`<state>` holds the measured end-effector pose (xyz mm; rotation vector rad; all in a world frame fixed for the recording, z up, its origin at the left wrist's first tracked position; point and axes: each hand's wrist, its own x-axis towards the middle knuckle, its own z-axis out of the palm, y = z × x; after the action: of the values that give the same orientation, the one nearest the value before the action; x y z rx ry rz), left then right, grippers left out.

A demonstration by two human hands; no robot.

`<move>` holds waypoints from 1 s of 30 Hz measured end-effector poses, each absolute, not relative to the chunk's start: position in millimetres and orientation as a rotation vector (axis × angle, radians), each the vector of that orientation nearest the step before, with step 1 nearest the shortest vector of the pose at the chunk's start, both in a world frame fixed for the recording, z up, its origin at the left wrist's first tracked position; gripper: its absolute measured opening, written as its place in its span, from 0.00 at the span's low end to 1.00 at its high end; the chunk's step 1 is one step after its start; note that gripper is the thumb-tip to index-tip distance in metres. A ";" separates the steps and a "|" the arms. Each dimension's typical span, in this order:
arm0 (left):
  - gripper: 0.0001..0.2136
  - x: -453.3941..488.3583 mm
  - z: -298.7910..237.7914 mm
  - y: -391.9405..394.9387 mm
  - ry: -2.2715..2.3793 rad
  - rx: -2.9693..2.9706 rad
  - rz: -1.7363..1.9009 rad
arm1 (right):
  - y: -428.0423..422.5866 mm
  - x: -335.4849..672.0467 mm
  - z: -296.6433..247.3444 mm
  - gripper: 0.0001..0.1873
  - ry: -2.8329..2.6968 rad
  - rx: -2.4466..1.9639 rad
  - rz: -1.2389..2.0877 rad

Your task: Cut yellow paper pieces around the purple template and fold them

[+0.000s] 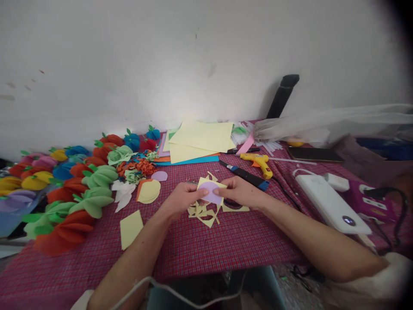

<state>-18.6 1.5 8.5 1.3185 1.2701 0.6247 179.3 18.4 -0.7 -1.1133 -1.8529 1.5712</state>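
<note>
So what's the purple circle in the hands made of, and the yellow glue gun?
The purple circle, pinched between left hand and right hand, looks like thin matte paper: flat, with a cut edge. The yellow glue gun looks like hard moulded plastic, probably smooth.

Two hands (182, 199) (240, 191), one glue gun (258, 162), one phone (314, 154)

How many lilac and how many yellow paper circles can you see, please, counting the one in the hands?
Lilac circle: 2, one pinched by left hand and right hand, one on the cloth.
Yellow circle: 1.
Total: 3.
</note>
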 end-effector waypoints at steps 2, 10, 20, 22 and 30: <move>0.20 -19.3 10.1 1.2 1.268 1.300 0.709 | 18.5 180.1 -0.7 0.17 -1.852 -1.090 1.569; 0.20 -24.5 8.0 3.3 1.249 1.345 0.749 | 16.6 180.1 4.5 0.16 -1.820 -1.123 1.584; 0.20 -25.9 3.8 4.4 1.232 1.348 0.747 | 16.1 180.3 7.0 0.16 -1.852 -1.131 1.567; 0.20 -25.7 4.0 4.0 1.232 1.341 0.731 | 16.5 180.2 6.5 0.17 -1.861 -1.119 1.576; 0.19 -25.2 7.7 2.7 1.226 1.334 0.694 | 19.4 181.5 -0.8 0.18 -1.850 -1.072 1.601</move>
<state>-25.2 2.7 7.7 1.3336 1.2259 0.6937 181.5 19.4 -0.8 -1.0717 -1.8503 1.6006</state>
